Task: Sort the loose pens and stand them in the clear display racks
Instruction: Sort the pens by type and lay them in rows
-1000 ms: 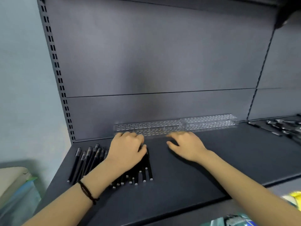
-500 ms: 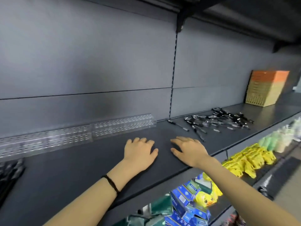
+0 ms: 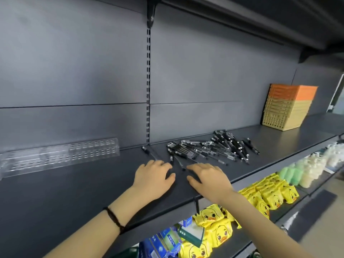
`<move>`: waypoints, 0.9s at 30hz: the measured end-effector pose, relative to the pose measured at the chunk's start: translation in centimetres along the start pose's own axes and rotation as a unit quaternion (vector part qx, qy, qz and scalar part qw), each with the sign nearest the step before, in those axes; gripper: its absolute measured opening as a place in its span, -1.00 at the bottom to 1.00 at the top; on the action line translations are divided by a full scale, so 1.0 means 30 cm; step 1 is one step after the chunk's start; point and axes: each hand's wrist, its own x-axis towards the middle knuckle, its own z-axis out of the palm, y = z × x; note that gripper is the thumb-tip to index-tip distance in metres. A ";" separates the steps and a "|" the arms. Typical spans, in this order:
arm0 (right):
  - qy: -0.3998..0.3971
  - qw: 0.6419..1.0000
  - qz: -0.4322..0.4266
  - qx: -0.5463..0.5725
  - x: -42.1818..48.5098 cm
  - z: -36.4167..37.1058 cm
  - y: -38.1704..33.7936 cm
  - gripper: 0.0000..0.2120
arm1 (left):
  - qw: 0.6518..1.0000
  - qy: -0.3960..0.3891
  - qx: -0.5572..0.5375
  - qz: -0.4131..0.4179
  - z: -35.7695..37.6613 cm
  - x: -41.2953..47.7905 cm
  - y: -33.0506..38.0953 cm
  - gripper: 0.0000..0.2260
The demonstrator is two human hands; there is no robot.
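Observation:
A loose heap of black pens [image 3: 210,148] lies on the dark shelf [image 3: 74,192], right of the upright slotted post. One stray pen [image 3: 149,152] lies apart at the heap's left. Clear perforated display racks [image 3: 61,157] stand along the back panel at the left, with no pens in them. My left hand [image 3: 154,180] lies palm down on the shelf, fingers relaxed, holding nothing. My right hand [image 3: 208,178] is beside it, palm down, fingers spread. Both hands' fingertips reach the nearest pens at the heap's near-left edge.
A stack of orange and tan perforated baskets [image 3: 286,108] stands at the far right of the shelf. Below the shelf edge are yellow duck-print packs [image 3: 217,231], blue boxes [image 3: 163,241] and pale green and white bottles [image 3: 305,168]. Another shelf hangs overhead.
The view and both hands have shifted right along the shelf, from the sorted pens at the far left to the loose heap. The hands now reach its nearest pens.

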 end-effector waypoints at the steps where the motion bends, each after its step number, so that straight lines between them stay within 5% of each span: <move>1: 0.003 1.000 -0.001 0.004 0.010 0.009 0.034 -0.58 | 1.000 0.001 0.001 0.006 0.006 0.032 0.025 -0.60; 15: 0.035 0.994 -0.022 0.101 0.323 0.072 0.596 -0.71 | 0.990 0.061 0.117 0.058 0.160 0.579 0.274 -0.64; 27: 0.015 0.991 -0.022 0.128 0.642 0.038 1.026 -0.77 | 0.995 0.040 0.069 -0.051 0.292 0.883 0.429 -0.62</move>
